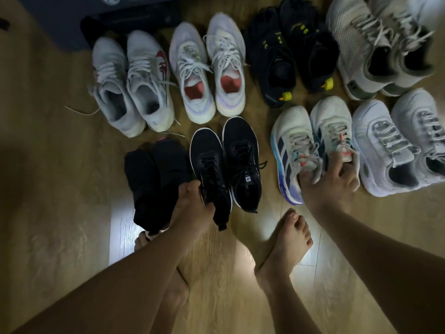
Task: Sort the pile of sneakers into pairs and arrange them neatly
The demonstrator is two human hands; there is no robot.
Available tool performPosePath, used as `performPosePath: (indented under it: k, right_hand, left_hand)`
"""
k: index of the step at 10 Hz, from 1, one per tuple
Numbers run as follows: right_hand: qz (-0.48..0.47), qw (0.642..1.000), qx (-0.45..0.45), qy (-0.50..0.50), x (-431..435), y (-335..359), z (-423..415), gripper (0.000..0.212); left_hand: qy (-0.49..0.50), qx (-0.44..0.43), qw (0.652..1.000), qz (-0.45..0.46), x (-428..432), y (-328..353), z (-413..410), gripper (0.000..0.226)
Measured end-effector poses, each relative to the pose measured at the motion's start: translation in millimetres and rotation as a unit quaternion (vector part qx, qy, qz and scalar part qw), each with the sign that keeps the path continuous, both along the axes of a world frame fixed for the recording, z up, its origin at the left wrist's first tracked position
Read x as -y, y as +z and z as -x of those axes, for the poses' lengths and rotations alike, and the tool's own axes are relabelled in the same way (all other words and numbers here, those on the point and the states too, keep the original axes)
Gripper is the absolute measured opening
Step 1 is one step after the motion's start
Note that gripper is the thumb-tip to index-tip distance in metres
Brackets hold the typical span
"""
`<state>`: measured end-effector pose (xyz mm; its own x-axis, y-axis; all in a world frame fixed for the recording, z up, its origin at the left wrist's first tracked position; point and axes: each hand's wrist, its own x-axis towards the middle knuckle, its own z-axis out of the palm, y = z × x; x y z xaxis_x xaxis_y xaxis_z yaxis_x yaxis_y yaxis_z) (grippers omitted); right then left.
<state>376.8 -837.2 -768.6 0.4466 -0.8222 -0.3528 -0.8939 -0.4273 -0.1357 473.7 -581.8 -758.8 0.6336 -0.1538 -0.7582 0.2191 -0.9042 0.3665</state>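
The left hand (192, 201) grips the heel of a black sneaker (209, 162), its fingers curled tight on it. The mate (243, 160) stands just beside it on the floor (72, 213). The right hand (330, 186) holds the heels of the striped pair (290, 144), its fingers hooked over the collars. The other sneakers (190, 75) stand in pairs around and behind them.
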Motion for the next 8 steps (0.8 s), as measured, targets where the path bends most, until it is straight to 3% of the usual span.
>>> performPosePath:
  k: [1, 2, 3, 5, 8]
  right_hand:
    - [-0.053, 0.988, 0.031, 0.141, -37, 14, -3, 0.067]
    - [-0.104, 0.971, 0.038, 0.213, -70, 16, -8, 0.064]
    - [-0.160, 0.944, 0.029, 0.288, -120, 16, -22, 0.062]
    - [-0.167, 0.927, -0.027, 0.334, -182, 16, -45, 0.066]
    - [-0.118, 0.945, -0.033, 0.303, -207, 34, -76, 0.057]
  left_hand:
    - [-0.071, 0.060, 0.995, -0.021, -26, 5, -6, 0.053]
    - [-0.162, 0.053, 0.982, -0.083, -47, 7, -14, 0.061]
    - [-0.294, -0.014, 0.938, -0.184, -79, 6, -20, 0.075]
    - [-0.288, -0.080, 0.937, -0.179, -120, -2, -28, 0.082]
    - [-0.240, 0.007, 0.965, -0.102, -126, 9, -43, 0.074]
